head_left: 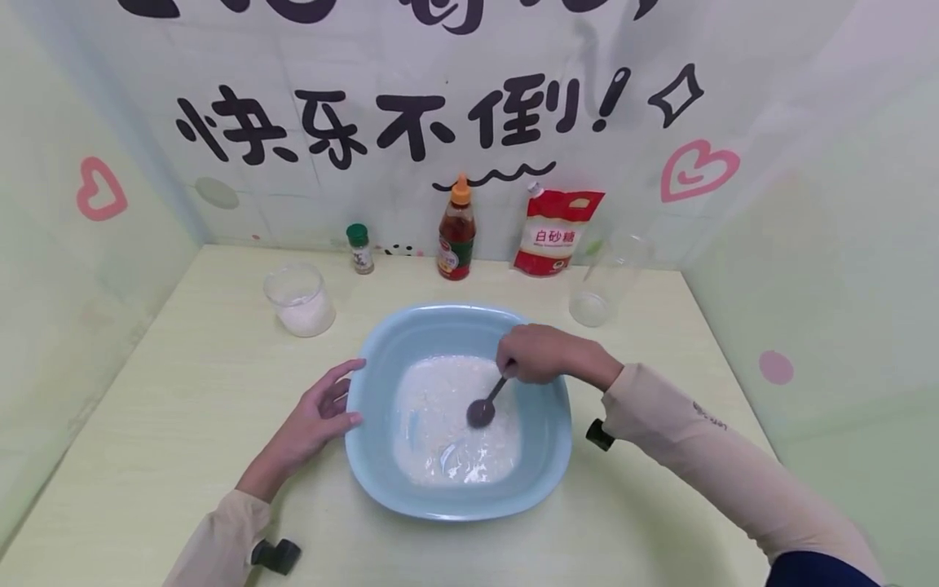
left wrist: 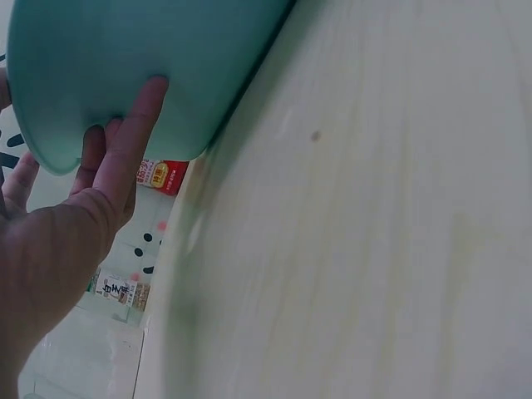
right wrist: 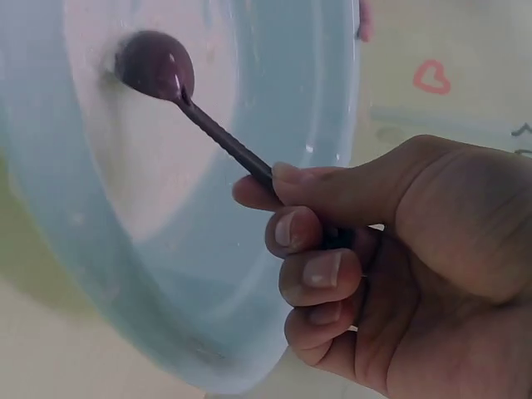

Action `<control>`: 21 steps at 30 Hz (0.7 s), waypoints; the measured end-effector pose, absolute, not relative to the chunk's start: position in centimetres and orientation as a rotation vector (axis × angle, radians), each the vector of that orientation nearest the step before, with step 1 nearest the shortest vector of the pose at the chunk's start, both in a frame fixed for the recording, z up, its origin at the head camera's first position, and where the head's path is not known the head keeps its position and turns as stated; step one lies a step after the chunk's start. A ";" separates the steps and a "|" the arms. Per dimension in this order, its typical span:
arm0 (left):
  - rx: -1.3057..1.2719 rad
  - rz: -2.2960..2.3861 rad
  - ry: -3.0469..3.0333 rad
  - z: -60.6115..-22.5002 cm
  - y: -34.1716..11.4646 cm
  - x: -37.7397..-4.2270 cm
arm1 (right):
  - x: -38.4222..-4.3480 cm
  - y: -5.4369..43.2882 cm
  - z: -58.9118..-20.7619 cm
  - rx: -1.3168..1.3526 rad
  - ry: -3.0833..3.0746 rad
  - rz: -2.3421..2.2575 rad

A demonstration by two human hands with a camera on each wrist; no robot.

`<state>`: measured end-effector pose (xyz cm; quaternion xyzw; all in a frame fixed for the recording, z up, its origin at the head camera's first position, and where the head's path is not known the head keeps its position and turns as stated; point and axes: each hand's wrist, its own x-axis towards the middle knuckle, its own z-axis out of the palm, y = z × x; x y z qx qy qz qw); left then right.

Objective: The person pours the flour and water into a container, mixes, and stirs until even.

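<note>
A light blue plastic basin (head_left: 458, 505) holds a wet white mixture (head_left: 440, 408) that looks lumpy in places. My right hand (head_left: 539, 353) grips the handle of a dark spoon (right wrist: 158, 66) between thumb and curled fingers. The spoon's bowl is over the white mixture, tilted down; whether it touches the mixture I cannot tell. At the basin's left side, my left hand (head_left: 319, 416) touches the rim with spread fingers. In the left wrist view, a straight finger (left wrist: 137, 133) presses the basin's outer wall (left wrist: 191, 50) below the rim.
Behind the basin stand a glass of white granules (head_left: 304, 310), a green-capped shaker (head_left: 359, 249), an orange-capped sauce bottle (head_left: 456, 240), a red-and-white sugar pouch (head_left: 553, 232) and a tall clear glass (head_left: 597, 293). Printed walls close off the table's back and sides.
</note>
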<state>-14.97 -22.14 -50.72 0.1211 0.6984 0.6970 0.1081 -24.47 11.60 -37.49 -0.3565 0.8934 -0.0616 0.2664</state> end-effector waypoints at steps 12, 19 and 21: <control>0.347 2.044 2.049 -51.2 -22.1 -14.7 | -21.8 8.0 -39.0 -1.117 2.334 -0.198; 0.369 2.045 2.051 -50.9 -22.2 -14.7 | -22.0 9.4 -38.6 -1.034 2.267 -0.162; 0.374 2.047 2.057 -50.8 -22.2 -14.8 | -23.1 10.4 -38.2 -1.004 2.297 -0.150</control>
